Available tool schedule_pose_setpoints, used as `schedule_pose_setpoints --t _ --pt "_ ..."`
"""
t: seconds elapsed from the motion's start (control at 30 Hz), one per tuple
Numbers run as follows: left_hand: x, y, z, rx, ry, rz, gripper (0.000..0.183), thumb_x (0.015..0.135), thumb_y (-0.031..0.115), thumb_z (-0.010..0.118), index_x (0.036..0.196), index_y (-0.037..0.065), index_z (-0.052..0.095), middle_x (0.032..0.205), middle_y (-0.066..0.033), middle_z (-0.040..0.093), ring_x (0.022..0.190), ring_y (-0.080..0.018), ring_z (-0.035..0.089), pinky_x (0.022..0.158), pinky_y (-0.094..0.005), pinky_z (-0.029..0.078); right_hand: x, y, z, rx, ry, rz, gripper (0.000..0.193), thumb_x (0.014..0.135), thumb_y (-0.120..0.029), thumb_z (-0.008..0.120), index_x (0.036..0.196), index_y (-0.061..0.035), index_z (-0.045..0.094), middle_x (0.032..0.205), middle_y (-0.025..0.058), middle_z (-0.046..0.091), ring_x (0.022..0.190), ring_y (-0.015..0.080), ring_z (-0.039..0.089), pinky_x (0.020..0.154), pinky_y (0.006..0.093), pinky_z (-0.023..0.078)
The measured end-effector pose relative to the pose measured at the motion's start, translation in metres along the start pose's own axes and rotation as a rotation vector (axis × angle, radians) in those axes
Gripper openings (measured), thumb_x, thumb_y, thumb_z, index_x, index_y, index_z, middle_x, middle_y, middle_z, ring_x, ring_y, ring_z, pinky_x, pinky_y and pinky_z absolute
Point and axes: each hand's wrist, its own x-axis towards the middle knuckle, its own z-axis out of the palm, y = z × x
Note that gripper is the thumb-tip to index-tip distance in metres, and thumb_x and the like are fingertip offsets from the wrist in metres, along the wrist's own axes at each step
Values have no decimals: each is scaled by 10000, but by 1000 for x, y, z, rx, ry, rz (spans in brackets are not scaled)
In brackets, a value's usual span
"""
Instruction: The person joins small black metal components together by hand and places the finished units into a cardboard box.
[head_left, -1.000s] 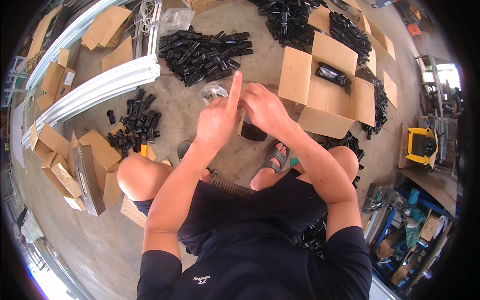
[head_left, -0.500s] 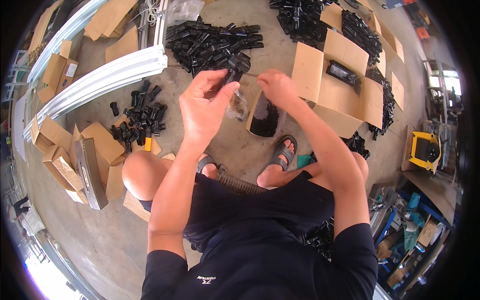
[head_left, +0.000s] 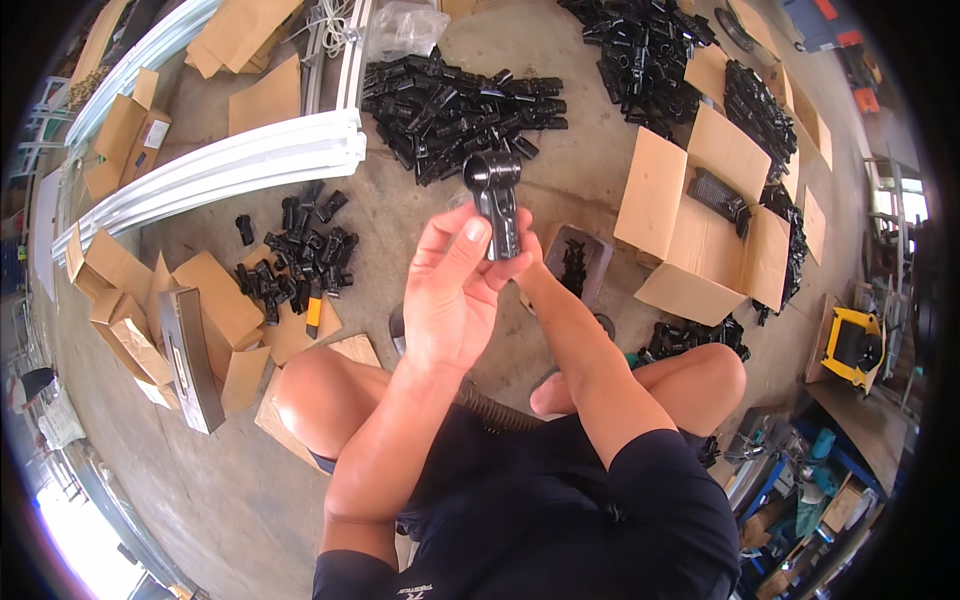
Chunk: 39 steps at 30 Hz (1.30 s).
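Note:
In front of me my left hand (head_left: 452, 300) grips a shiny black pipe fitting (head_left: 495, 185), thumb on its near left side. The fitting stands upright, with a round head on top and a split stem below. Close against the right side of the stem is my right hand (head_left: 532, 252), its fingers curled in and largely hidden behind the fitting and my left hand. Whatever they hold is out of sight. Beyond my right wrist sits a grey-brown bin (head_left: 600, 262) with small black pieces in it.
Heaps of black fittings lie on the floor ahead (head_left: 430, 100), at the far right (head_left: 645, 60) and to the left (head_left: 300, 250). An open cardboard box (head_left: 690, 250) stands right. White metal rails (head_left: 220, 165) and a long narrow box (head_left: 190, 360) are left. A yellow-framed item (head_left: 852, 345) sits far right.
My left hand has brought the fitting closer and turned its round head upright. My right hand has moved in from the right to meet it. The whole view has shifted slightly.

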Motion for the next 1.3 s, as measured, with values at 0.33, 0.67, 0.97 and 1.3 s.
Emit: schedule_pose_setpoints --t 0.33,0.67,0.97,1.3 --pt "2 -2 -2 20 -34 8 219 1050 186 594 1218 47 618 1207 -250 675 1019 -310 724 854 -359 653 -22 -8 -92 611 176 34 177 884 -131 588 910 -11 716 982 211 709 956 393 684 823 496 559" --pt "-10 -21 12 152 -7 23 154 1032 144 624 1155 53 645 1105 -207 722 960 -287 739 827 -353 647 -119 -9 -324 840 547 -151 197 919 4 688 1115 -8 704 953 110 713 833 168 691 748 293 549" --pt "-32 -40 19 210 -70 10 99 1019 115 641 1099 57 643 1080 -133 732 949 -257 745 815 -353 643 -165 -29 -319 993 681 -320 202 901 70 679 1079 -16 720 972 85 703 823 151 700 685 273 573" --pt "-29 -45 15 196 -84 -3 139 993 47 660 1129 18 651 1095 -139 734 933 -235 746 798 -349 654 -164 -20 -314 815 770 -432 239 866 101 690 1074 -13 724 990 95 697 797 204 695 643 293 567"
